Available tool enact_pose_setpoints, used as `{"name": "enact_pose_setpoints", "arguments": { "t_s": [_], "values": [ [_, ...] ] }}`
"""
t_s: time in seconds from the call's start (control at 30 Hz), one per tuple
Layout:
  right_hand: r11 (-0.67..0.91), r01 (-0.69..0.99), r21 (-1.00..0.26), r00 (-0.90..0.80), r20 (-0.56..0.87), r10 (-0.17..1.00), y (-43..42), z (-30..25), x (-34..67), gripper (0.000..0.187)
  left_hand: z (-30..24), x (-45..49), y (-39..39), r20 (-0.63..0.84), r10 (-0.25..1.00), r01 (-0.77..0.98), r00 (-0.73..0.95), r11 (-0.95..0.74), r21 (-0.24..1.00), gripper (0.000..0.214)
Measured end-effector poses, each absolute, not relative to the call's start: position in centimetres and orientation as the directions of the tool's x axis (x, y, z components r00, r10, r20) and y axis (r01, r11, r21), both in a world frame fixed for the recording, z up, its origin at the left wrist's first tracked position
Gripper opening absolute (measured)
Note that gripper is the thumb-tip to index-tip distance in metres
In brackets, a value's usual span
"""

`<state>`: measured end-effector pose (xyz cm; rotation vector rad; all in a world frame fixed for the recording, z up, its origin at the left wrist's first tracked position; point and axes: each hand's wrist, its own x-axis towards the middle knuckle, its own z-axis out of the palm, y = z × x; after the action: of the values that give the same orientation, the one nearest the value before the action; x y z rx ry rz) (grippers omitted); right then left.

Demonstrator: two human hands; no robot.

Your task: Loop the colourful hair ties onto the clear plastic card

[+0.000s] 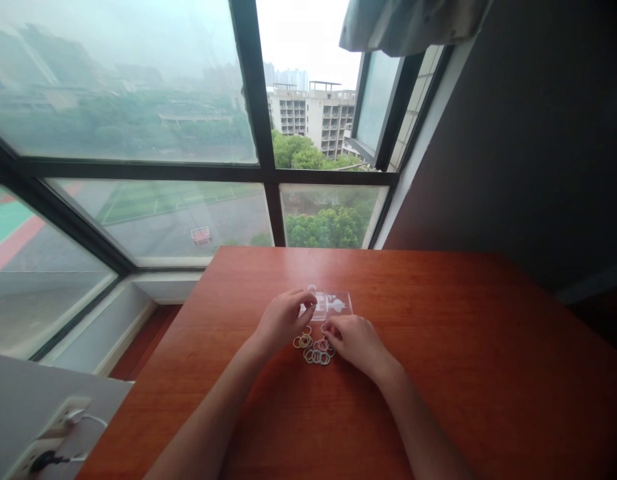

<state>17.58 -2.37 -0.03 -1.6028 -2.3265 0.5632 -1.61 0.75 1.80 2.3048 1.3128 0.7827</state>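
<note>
Rings (316, 356) before a clear case (337, 308) on a table (438, 360).
The rings lie clustered on the case's near side. Just near the case, the right hand (357, 339) has its fingertips close together beside the rings; I cannot tell whether they pinch one. The left hand (282, 319) curves over the case's left part, thumb and forefinger curled, its grip unclear. Beyond the case is a window (333, 177).

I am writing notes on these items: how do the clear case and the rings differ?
The clear case is rectangular, while the rings are round loops. The case is see-through with white markings; the rings include yellowish, pink and bluish-green ones. The case is larger than any single ring. The case and most rings lie on the table.
</note>
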Motion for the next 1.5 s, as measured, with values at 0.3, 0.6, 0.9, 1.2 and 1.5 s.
{"name": "enact_pose_setpoints", "arguments": {
  "t_s": [0.3, 0.6, 0.9, 1.2, 1.5],
  "values": [
    [0.306, 0.878, -0.369, -0.354, -0.069, 0.933, -2.4, 0.2, 17.5, 0.017, 1.8, -1.6, 0.7, 0.289, 0.864, 0.656, 0.412, -0.501, 0.565, 0.013],
    [0.308, 0.884, -0.351, -0.359, -0.088, 0.929, -2.2, -0.2, 18.3, 0.015, 1.8, -1.5, 0.7, 0.288, 0.862, 0.653, 0.417, -0.504, 0.565, 0.013],
    [0.311, 0.849, -0.427, -0.331, 0.03, 0.943, -2.1, 0.4, 18.1, 0.013, 1.6, -1.4, 0.5, 0.264, 0.876, 0.608, 0.403, -0.473, 0.638, 0.013],
    [0.361, 0.78, -0.511, -0.284, 0.225, 0.932, -2.3, 0.3, 17.7, 0.015, 1.9, -0.7, 0.3, 0.148, 0.895, 0.511, 0.42, -0.369, 0.777, 0.017],
    [0.396, 0.772, -0.497, -0.308, 0.252, 0.917, -2.4, 0.1, 17.4, 0.016, 1.6, -0.2, 0.2, 0.143, 0.901, 0.472, 0.41, -0.344, 0.812, 0.015]
  ]
}}
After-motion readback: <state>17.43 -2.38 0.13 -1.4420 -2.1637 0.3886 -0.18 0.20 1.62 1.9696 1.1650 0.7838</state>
